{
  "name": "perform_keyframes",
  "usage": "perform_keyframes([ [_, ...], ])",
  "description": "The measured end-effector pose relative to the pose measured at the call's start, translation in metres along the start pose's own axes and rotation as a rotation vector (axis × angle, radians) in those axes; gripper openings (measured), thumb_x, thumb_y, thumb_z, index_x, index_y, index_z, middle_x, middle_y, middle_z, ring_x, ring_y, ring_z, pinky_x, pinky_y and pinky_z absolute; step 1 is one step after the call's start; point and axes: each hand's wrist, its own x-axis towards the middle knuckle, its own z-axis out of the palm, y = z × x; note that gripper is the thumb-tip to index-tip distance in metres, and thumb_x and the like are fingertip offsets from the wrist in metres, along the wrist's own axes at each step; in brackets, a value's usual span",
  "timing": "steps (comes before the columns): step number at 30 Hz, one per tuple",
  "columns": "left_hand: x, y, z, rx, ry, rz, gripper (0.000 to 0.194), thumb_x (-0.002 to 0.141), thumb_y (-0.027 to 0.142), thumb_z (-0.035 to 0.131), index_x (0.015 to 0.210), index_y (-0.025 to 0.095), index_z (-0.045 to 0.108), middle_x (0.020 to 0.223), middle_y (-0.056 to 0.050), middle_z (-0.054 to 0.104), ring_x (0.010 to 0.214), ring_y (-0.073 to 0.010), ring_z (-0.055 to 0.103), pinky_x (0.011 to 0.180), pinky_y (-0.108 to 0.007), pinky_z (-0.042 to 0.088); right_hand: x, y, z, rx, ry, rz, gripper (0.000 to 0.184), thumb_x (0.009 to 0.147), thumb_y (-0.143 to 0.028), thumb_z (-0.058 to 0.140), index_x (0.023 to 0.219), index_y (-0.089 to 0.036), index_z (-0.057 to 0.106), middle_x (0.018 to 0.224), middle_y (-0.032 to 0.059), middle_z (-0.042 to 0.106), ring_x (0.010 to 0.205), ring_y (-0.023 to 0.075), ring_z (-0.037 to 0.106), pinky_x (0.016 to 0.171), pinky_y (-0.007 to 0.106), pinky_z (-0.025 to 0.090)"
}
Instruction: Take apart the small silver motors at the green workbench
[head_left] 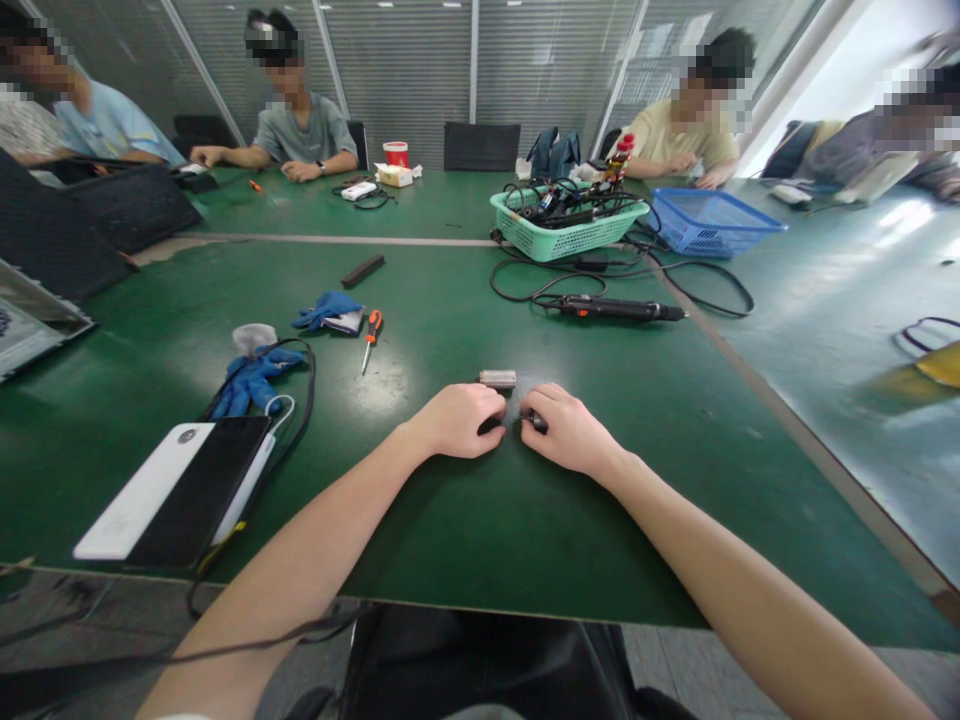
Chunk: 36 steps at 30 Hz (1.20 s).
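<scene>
Head camera: we look down on a green table [420,530], where both bare hands rest near each other in front of us, a narrow gap between them. In the right hand [568,428], the thumb and fingers are closed on a small dark piece [535,421], its narrow end pointing toward the other hand. The left hand [459,420] has its fingers curled over toward the thumb; we see something dark under them but cannot tell whether it is a held thing or shadow. Just beyond the left fingertips lies a small silvery cylinder [498,379], on its side on the table.

Farther to the left we find a screwdriver [373,332] with an orange handle, a blue glove [253,382], and a white and black slab [176,490] near the table's front edge. Past the hands, to the right, lies a black power tool [622,309] with its cord, and behind it we see a green basket [551,243] full of dark cables and tools, beside a blue basket [690,238]. Other people sit along the far side
</scene>
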Motion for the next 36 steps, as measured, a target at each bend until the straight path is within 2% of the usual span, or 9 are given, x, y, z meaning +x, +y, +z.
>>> perform_keyframes([
  [3,0.0,0.0,-0.001,-0.001,-0.003,-0.002,0.012,0.089,0.03,0.059,0.09,0.019,0.062,0.09,-0.005,0.067,0.084,-0.0202,0.064,0.08,-0.033,0.05,-0.003,0.035,-0.008,-0.064,0.044,0.108,0.008,0.08,-0.015,0.056,0.085,-0.022,0.058,0.085,0.0052,0.062,0.085,0.0227,0.058,0.079,0.034,0.046],
  [6,-0.001,0.0,-0.001,-0.008,-0.001,0.0,0.011,0.089,0.03,0.059,0.089,0.019,0.061,0.091,-0.005,0.068,0.085,-0.02,0.064,0.081,-0.032,0.05,-0.012,0.086,-0.027,-0.201,0.058,0.297,0.007,0.079,-0.022,0.057,0.084,-0.021,0.062,0.086,0.0061,0.065,0.084,0.0232,0.06,0.08,0.034,0.045],
  [11,-0.003,-0.002,-0.001,-0.005,-0.015,-0.005,0.012,0.09,0.031,0.059,0.09,0.019,0.062,0.092,-0.005,0.068,0.086,-0.0204,0.064,0.082,-0.032,0.049,-0.057,0.169,-0.075,-0.51,0.132,0.867,0.027,0.083,-0.033,0.059,0.096,-0.015,0.073,0.09,0.0159,0.07,0.085,0.0279,0.061,0.079,0.038,0.042],
  [14,-0.005,-0.003,-0.001,-0.003,-0.021,-0.006,0.014,0.091,0.032,0.059,0.091,0.019,0.062,0.092,-0.005,0.068,0.087,-0.0207,0.064,0.082,-0.033,0.049,-0.091,0.2,-0.093,-0.613,0.156,1.072,0.039,0.088,-0.04,0.055,0.1,-0.009,0.076,0.088,0.0229,0.071,0.084,0.0313,0.061,0.075,0.04,0.04],
  [18,-0.006,-0.005,-0.001,0.005,-0.019,-0.007,0.015,0.091,0.033,0.058,0.092,0.019,0.063,0.092,-0.005,0.069,0.088,-0.0211,0.064,0.082,-0.033,0.049,-0.12,0.221,-0.1,-0.673,0.132,1.014,0.045,0.093,-0.041,0.046,0.101,-0.008,0.075,0.092,0.026,0.071,0.091,0.0336,0.062,0.076,0.04,0.041],
  [24,-0.007,-0.005,0.0,0.002,-0.008,-0.01,0.014,0.091,0.032,0.058,0.091,0.019,0.063,0.092,-0.005,0.069,0.088,-0.0206,0.065,0.084,-0.033,0.05,-0.127,0.221,-0.107,-0.535,0.044,0.865,0.039,0.085,-0.044,0.054,0.112,-0.021,0.07,0.104,0.0116,0.073,0.097,0.0281,0.065,0.082,0.035,0.043],
  [29,-0.007,-0.006,0.0,-0.004,-0.018,-0.009,0.014,0.091,0.032,0.058,0.091,0.019,0.063,0.092,-0.005,0.069,0.088,-0.0206,0.065,0.084,-0.033,0.05,-0.128,0.217,-0.112,-0.542,-0.034,0.834,0.038,0.084,-0.048,0.052,0.108,-0.025,0.071,0.108,0.0099,0.073,0.1,0.0293,0.065,0.083,0.037,0.044],
  [33,-0.007,-0.006,0.0,0.003,-0.008,-0.005,0.014,0.09,0.033,0.059,0.091,0.019,0.062,0.092,-0.005,0.069,0.087,-0.0206,0.065,0.084,-0.034,0.05,-0.128,0.216,-0.117,-0.55,0.003,0.898,0.042,0.087,-0.054,0.051,0.105,-0.023,0.072,0.109,0.0145,0.073,0.097,0.0314,0.065,0.082,0.041,0.044],
  [36,-0.008,-0.006,0.0,0.007,0.002,0.002,0.014,0.09,0.033,0.059,0.089,0.019,0.062,0.091,-0.005,0.069,0.086,-0.0209,0.065,0.082,-0.034,0.051,-0.106,0.195,-0.113,-0.625,0.126,0.846,0.04,0.087,-0.053,0.055,0.101,-0.019,0.072,0.104,0.0203,0.072,0.1,0.034,0.062,0.086,0.044,0.044],
])
